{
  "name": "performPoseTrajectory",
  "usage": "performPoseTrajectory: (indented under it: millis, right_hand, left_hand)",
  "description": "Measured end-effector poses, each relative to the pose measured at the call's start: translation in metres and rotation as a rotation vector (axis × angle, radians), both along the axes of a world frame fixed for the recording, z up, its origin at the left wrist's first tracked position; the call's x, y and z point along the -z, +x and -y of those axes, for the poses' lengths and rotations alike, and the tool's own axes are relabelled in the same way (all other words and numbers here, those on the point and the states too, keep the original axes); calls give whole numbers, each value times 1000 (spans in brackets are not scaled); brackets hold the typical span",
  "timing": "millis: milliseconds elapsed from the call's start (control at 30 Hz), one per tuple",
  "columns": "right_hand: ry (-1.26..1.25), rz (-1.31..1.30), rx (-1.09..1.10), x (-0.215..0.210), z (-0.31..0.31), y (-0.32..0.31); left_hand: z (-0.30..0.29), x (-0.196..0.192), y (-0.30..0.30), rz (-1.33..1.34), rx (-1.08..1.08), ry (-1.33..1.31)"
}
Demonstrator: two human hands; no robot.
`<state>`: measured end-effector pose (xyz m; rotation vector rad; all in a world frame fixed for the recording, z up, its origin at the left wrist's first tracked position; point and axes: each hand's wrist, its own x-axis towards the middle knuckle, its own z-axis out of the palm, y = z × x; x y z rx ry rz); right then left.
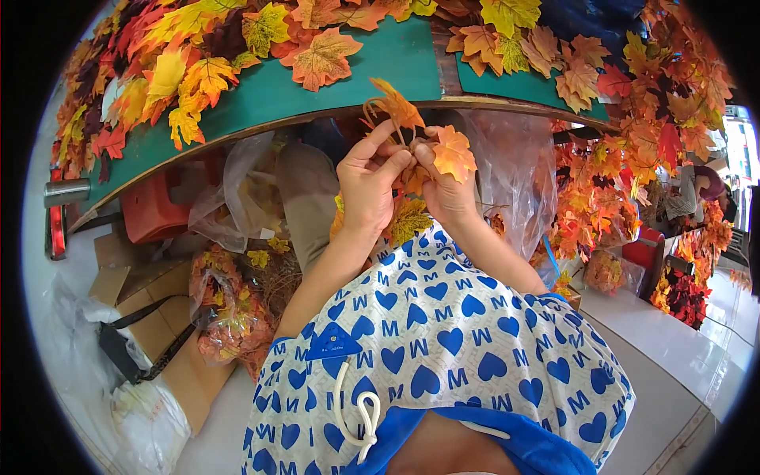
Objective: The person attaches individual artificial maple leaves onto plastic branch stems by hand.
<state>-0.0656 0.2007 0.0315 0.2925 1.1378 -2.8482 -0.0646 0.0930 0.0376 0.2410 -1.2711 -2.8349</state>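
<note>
My left hand [369, 184] and my right hand [448, 190] are raised together in front of me, just below the edge of a green-topped table [317, 91]. Between them they hold a small cluster of orange artificial maple leaves [427, 142] on thin brown stems. One leaf sticks up above my left fingers and another spreads over my right fingers. The fingers of both hands pinch the stems where they meet. A yellow-green leaf bunch [406, 220] lies in my lap below the hands.
Loose red, orange and yellow artificial leaves [190, 63] cover the green table. Clear plastic bags of leaves [229, 305] and cardboard boxes [170, 332] sit on the floor at left. More leaf garlands [625, 182] hang and pile at right beside a white floor.
</note>
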Motion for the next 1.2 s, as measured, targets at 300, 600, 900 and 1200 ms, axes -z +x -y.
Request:
performPoseTrajectory:
  millis: [300, 600, 900, 1200]
  right_hand:
    - [75, -18, -48, 2, -5, -1]
    - [182, -110, -96, 9, -3, 1]
    - [548, -176, -135, 17, -4, -1]
    - [864, -217, -285, -25, -68, -46]
  left_hand:
    - [5, 6, 3, 37, 47, 68]
    - [19, -1, 1, 4, 140, -112]
    - [12, 22, 0, -107, -29, -430]
    - [26, 11, 4, -97, 104, -500]
